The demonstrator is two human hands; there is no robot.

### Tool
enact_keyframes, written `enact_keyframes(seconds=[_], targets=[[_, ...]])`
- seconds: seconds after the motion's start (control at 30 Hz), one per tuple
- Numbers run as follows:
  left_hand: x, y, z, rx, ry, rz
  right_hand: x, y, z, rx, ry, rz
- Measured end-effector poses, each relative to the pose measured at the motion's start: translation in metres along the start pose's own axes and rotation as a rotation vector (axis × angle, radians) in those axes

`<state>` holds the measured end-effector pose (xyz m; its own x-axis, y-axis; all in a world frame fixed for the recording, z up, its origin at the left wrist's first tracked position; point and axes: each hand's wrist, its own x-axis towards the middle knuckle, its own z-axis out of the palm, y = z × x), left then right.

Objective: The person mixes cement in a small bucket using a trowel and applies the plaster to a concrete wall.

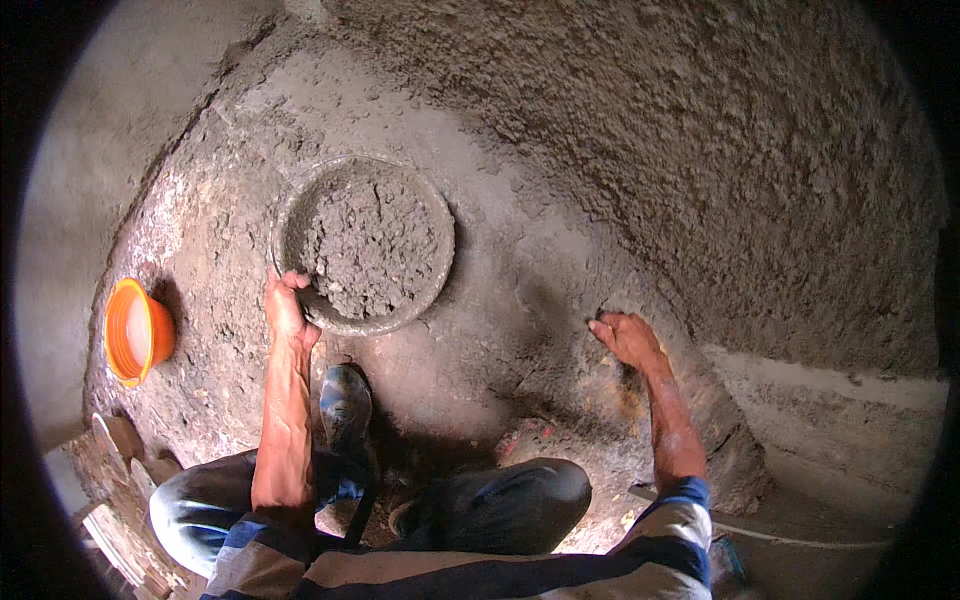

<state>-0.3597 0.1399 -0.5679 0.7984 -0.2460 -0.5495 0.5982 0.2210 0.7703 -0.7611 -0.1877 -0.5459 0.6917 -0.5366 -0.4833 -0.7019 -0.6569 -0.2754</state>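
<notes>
A round basin (446, 262) filled with lumpy grey wet mortar (370, 232) rests on the mortar-smeared floor in front of me. My left hand (289, 308) is closed around its near left rim, thumb on the upper side. Off to the right, low over the floor near the foot of the rough wall, is my right hand (627, 338). Its fingers are curled together, and whatever they may hold is too small or hidden to make out. The two hands are well apart.
An orange bucket (128, 332) with pale cloudy contents leans at the left. Rough grey plaster covers the wall (740, 190) rising at the right. Wooden pieces (125, 535) lie at lower left. My shoe (345, 405) is just below the basin, between my bent knees.
</notes>
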Motion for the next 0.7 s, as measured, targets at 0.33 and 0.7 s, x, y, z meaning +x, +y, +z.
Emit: enact_keyframes(seconds=[0.33, 0.7], targets=[[0.004, -0.001, -0.001, 0.058, 0.052, 0.021, 0.031, 0.027, -0.034, -0.202, 0.235, 0.144], [-0.007, -0.002, 0.010, 0.007, 0.118, 0.027, 0.003, -0.079, -0.007, -0.003, 0.164, -0.056]])
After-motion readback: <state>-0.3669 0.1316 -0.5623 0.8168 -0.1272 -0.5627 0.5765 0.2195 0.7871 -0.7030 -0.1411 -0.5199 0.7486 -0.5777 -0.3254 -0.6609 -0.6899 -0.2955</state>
